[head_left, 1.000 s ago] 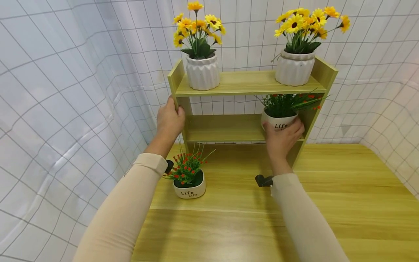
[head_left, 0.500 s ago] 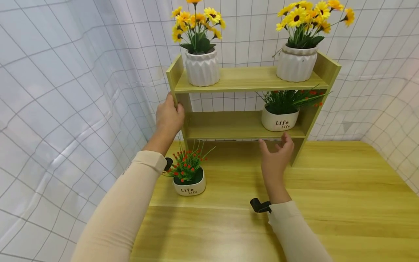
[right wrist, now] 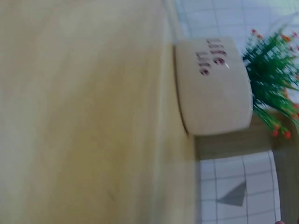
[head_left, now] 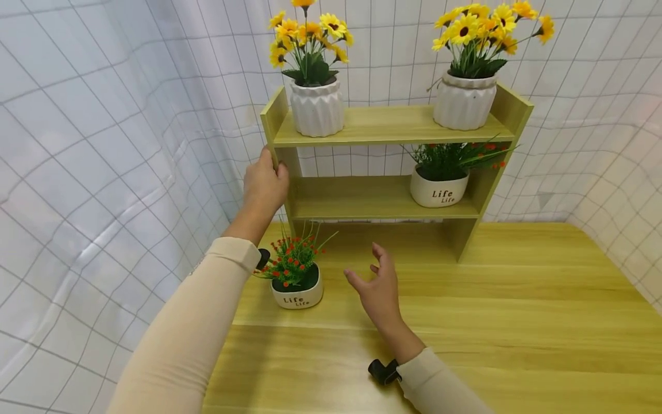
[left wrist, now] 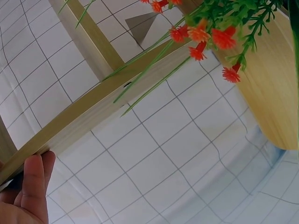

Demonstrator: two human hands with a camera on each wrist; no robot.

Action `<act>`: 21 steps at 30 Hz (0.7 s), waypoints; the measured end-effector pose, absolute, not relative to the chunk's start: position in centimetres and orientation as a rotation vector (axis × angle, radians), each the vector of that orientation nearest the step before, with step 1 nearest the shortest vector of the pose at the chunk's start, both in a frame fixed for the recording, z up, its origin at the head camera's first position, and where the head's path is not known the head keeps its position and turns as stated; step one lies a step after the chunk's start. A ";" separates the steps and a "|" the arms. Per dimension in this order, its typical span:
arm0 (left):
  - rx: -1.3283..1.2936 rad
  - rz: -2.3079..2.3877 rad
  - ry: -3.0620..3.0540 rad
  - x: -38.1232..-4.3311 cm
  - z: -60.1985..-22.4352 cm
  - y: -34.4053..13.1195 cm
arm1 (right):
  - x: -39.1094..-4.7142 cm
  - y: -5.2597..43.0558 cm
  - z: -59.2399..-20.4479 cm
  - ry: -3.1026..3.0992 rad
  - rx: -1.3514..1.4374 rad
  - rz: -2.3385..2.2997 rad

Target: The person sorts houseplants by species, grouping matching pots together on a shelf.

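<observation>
My left hand [head_left: 265, 187] grips the left side panel of a small wooden shelf [head_left: 383, 125] below its top board. In the left wrist view, fingers [left wrist: 33, 179] lie along the panel's edge. Over the table, my right hand [head_left: 380, 290] is held with thumb and fingers apart and nothing between them. To its left, a white "Life" pot [head_left: 297, 296] with red-flowered greenery stands on the table; this flowerpot [right wrist: 212, 88] also shows in the right wrist view. A matching flowerpot [head_left: 439, 190] sits at the right end of the middle board, its plant partly hidden by the top board.
Two ribbed white pots of yellow flowers stand on the top board, one pot [head_left: 317, 109] at the left and another pot [head_left: 464, 103] at the right. The wooden table [head_left: 538, 322] extends to the right. A white grid-patterned curtain [head_left: 103, 144] hangs behind and at the sides.
My right hand has let go of the flowerpot on the middle board and moved down and left toward the one on the table. The left hand keeps its hold on the shelf.
</observation>
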State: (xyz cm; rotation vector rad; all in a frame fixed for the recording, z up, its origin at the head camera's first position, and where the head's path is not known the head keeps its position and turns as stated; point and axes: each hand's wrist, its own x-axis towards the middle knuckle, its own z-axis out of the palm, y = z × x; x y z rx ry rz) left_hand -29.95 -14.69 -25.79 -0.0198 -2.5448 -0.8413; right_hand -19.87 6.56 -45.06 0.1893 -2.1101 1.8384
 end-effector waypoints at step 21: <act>-0.015 -0.833 -2.542 -29.9 -26.1 -14.6 | -20.2 1.4 -47.9 -2.387 0.283 1.973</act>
